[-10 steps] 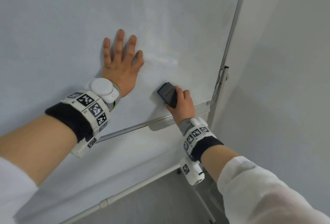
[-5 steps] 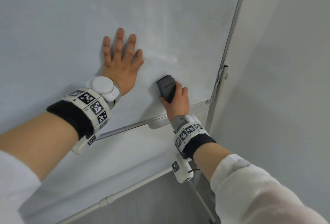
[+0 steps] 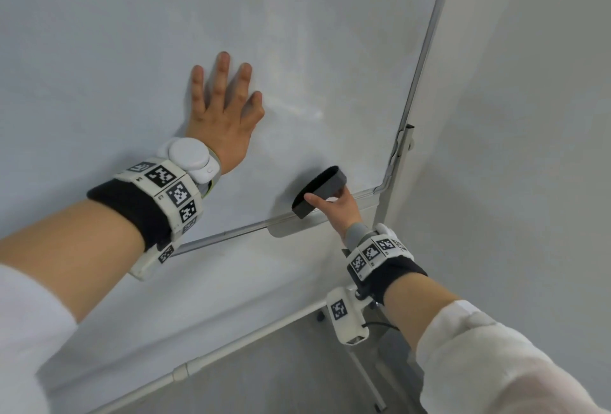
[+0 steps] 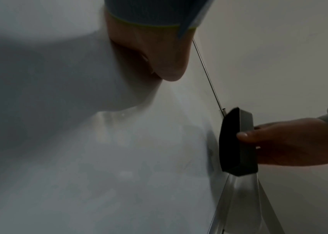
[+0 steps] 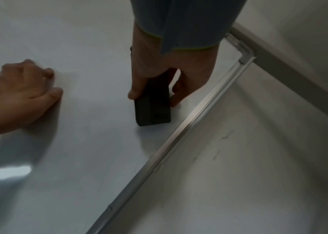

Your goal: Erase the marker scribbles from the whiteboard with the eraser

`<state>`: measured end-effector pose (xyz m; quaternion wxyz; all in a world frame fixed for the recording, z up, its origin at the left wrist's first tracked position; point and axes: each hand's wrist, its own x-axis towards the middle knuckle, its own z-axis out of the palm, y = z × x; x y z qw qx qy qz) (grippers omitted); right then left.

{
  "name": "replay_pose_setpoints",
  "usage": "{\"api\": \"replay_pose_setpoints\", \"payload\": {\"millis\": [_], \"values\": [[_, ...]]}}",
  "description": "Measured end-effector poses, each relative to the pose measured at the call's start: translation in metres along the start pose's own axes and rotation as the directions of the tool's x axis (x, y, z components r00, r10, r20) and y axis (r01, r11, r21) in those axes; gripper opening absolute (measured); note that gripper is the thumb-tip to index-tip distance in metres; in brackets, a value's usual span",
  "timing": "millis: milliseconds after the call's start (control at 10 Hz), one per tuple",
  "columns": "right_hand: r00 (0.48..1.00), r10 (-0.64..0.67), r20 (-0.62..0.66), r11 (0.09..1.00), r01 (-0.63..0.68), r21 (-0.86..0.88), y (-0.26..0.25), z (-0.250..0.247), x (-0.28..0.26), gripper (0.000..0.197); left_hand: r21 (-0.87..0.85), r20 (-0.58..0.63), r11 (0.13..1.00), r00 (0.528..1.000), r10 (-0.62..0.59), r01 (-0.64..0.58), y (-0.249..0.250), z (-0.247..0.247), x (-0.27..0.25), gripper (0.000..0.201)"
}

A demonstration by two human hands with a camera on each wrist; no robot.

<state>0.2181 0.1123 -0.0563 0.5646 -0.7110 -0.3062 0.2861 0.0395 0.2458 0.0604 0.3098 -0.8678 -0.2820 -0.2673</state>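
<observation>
Right hand (image 3: 340,212) is gripping the eraser (image 3: 319,190) near the whiteboard (image 3: 132,50) corner, while the flat, empty left hand (image 3: 221,116) is pressing to steady it.

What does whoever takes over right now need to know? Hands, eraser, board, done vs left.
Left hand: open, fingers spread, pressed flat on the whiteboard to steady it.
Right hand: grips the black eraser between thumb and fingers, near the board's lower right corner, just above the bottom frame rail. In the left wrist view the felt face seems tilted off the surface.
Done: no clear marker scribbles show on the board in any view; only faint smudges near the eraser.
Left: check those smudges, wipe if needed, then put the eraser down.
</observation>
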Motion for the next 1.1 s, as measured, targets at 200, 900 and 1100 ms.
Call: {"api": "replay_pose_setpoints", "payload": {"millis": [200, 900, 1100], "values": [[0.976, 0.207, 0.075, 0.943, -0.219, 0.251, 0.014, 0.002, 0.010, 0.070, -0.015, -0.035, 1.000, 0.999, 0.014, -0.014, -0.001, 0.004, 0.001, 0.042], [0.961, 0.277, 0.021, 0.812, -0.222, -0.540, 0.029, -0.022, 0.024, 0.092, -0.051, -0.043, 0.999, 0.999, -0.002, 0.000, -0.001, -0.004, 0.000, 0.045], [0.985, 0.171, 0.010, 0.876, -0.148, -0.459, 0.015, -0.034, 0.031, 0.081, 0.024, -0.058, 1.000, 0.998, -0.007, 0.009, -0.001, -0.003, -0.001, 0.042]]}}
